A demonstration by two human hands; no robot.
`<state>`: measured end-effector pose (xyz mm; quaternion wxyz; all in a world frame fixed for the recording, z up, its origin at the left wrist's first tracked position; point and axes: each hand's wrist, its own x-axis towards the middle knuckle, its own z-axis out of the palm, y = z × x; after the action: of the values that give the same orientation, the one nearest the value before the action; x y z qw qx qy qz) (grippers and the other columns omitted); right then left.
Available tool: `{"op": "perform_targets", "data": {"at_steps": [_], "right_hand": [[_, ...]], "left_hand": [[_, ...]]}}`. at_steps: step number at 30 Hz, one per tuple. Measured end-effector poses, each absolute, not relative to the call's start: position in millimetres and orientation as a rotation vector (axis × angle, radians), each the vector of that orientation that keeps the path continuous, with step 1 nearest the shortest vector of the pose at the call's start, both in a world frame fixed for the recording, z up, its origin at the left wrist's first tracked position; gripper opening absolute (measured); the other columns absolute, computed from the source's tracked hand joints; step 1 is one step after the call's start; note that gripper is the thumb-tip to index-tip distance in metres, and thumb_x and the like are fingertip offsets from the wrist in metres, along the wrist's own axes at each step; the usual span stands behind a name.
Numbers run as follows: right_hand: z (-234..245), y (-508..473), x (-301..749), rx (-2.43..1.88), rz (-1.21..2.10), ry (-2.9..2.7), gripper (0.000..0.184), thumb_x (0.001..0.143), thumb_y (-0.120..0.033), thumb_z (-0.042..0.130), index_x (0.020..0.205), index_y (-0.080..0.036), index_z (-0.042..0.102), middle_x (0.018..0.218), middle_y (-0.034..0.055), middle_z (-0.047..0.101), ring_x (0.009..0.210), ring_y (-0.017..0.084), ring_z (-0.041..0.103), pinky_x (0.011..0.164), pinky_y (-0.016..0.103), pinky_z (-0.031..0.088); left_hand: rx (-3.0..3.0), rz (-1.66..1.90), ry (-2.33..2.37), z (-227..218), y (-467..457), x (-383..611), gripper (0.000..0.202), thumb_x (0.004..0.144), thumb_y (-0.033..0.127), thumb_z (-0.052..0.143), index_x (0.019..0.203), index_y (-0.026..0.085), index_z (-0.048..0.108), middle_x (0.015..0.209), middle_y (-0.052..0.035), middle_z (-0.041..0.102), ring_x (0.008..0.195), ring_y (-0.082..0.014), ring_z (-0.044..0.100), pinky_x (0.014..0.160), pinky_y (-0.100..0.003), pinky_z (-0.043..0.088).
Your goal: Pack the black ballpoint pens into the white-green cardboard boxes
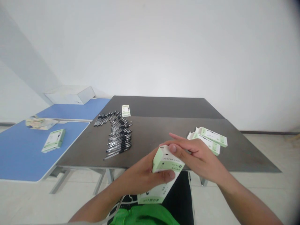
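A white and light-green pen box [161, 187] is held upright but tilted, close to my body in front of the table edge. Around its side my left hand [145, 178] is closed, the thumb lying across the printed front. My right hand [197, 153] rests at the box's top end, thumb pressed on the end flap and fingers stretched over the far side. The inside of the box is hidden. Many clear pens with black caps [120, 134] lie in a curved row on the dark table, left of both hands.
Two similar boxes [211, 142] lie at the right of the dark table [159, 131]. A small card [126, 110] sits behind the pens. On the blue table [70, 137] at left are another green-white box [53, 140], a crumpled packet [41, 123] and a large white carton [70, 93].
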<state>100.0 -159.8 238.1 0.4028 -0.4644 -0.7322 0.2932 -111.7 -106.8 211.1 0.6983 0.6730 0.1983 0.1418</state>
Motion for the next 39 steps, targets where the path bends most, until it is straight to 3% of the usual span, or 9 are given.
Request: {"op": "perform_targets", "data": {"at_steps": [5, 7, 11, 17, 21, 27, 30, 33, 39], "right_hand": [[240.0, -167.5, 101.1, -1.087, 0.373, -2.108, 0.035, 0.109, -0.035, 0.059, 0.142, -0.026, 0.067, 0.12, 0.0034, 0.082, 0.111, 0.021, 0.078, 0.12, 0.042, 0.049], [242.0, -167.5, 100.7, -1.022, 0.261, -2.193, 0.044, 0.106, -0.037, 0.064, 0.147, -0.023, 0.062, 0.116, 0.006, 0.082, 0.105, 0.021, 0.078, 0.115, 0.039, 0.052], [245.6, -163.6, 101.8, -1.014, 0.348, -2.203, 0.028, 0.106, -0.031, 0.065, 0.132, -0.022, 0.072, 0.107, 0.0025, 0.082, 0.099, 0.017, 0.077, 0.116, 0.035, 0.049], [245.7, -166.5, 104.3, -1.156, 0.523, -2.078, 0.02, 0.111, -0.032, 0.055, 0.113, -0.026, 0.074, 0.1, -0.0024, 0.081, 0.1, 0.016, 0.077, 0.099, 0.026, 0.056], [247.3, -168.4, 106.8, -1.229, 0.563, -2.048, 0.024, 0.112, -0.036, 0.052, 0.113, -0.026, 0.074, 0.095, -0.0024, 0.081, 0.096, 0.017, 0.078, 0.092, 0.026, 0.059], [250.0, -166.2, 110.4, -1.238, 0.707, -2.024, 0.026, 0.111, -0.038, 0.052, 0.114, -0.031, 0.077, 0.094, -0.0075, 0.081, 0.078, 0.013, 0.077, 0.105, 0.033, 0.058], [248.0, -175.5, 110.2, -1.25, 0.547, -2.066, 0.024, 0.103, -0.04, 0.068, 0.125, -0.032, 0.074, 0.105, -0.0063, 0.083, 0.085, 0.016, 0.079, 0.113, 0.036, 0.053], [245.8, -187.6, 109.3, -1.326, 0.43, -2.123, 0.049, 0.095, -0.041, 0.079, 0.141, -0.033, 0.064, 0.125, -0.002, 0.079, 0.108, 0.021, 0.077, 0.104, 0.032, 0.059], [239.8, -188.9, 112.5, -1.326, 0.448, -1.998, 0.031, 0.098, -0.028, 0.074, 0.129, -0.031, 0.072, 0.115, -0.0034, 0.082, 0.086, 0.014, 0.08, 0.076, 0.02, 0.063]], "left_hand": [[1.588, 0.287, 0.503, 213.7, -111.5, -114.3, 0.043, 0.095, 0.038, 0.073, 0.132, 0.021, 0.057, 0.11, -0.0041, 0.07, 0.098, -0.023, 0.065, 0.085, -0.035, 0.052], [1.633, 0.273, 0.52, 214.7, -112.4, -114.8, 0.041, 0.094, 0.037, 0.073, 0.129, 0.021, 0.06, 0.119, -0.0055, 0.071, 0.108, -0.0264, 0.065, 0.094, -0.038, 0.053], [1.702, 0.266, 0.57, 214.7, -111.3, -112.3, 0.045, 0.091, 0.043, 0.076, 0.128, 0.021, 0.062, 0.132, -0.0072, 0.069, 0.124, -0.0315, 0.062, 0.107, -0.044, 0.048], [1.568, 0.261, 0.452, 212.5, -110.0, -104.2, 0.031, 0.094, 0.039, 0.075, 0.116, 0.021, 0.064, 0.102, -0.0026, 0.071, 0.114, -0.0276, 0.064, 0.099, -0.039, 0.051], [1.496, 0.216, 0.45, 212.4, -111.0, -102.8, 0.048, 0.094, 0.039, 0.076, 0.135, 0.023, 0.057, 0.092, 0.0, 0.069, 0.096, -0.0229, 0.065, 0.09, -0.036, 0.051], [1.394, 0.149, 0.486, 207.6, -112.7, -105.1, 0.052, 0.094, 0.04, 0.076, 0.138, 0.023, 0.054, 0.091, 0.0008, 0.068, 0.081, -0.0186, 0.062, 0.079, -0.032, 0.049], [1.442, 0.192, 0.481, 204.4, -111.5, -105.9, 0.042, 0.093, 0.04, 0.077, 0.127, 0.021, 0.06, 0.098, -0.0008, 0.067, 0.088, -0.0196, 0.061, 0.082, -0.032, 0.049], [1.5, 0.253, 0.479, 204.8, -110.9, -106.5, 0.042, 0.093, 0.036, 0.075, 0.129, 0.021, 0.061, 0.107, -0.0022, 0.067, 0.097, -0.0208, 0.06, 0.086, -0.032, 0.049], [1.568, 0.213, 0.538, 207.4, -109.2, -108.6, 0.046, 0.096, 0.038, 0.072, 0.136, 0.022, 0.057, 0.111, -0.003, 0.067, 0.099, -0.0212, 0.06, 0.088, -0.033, 0.049]]}}
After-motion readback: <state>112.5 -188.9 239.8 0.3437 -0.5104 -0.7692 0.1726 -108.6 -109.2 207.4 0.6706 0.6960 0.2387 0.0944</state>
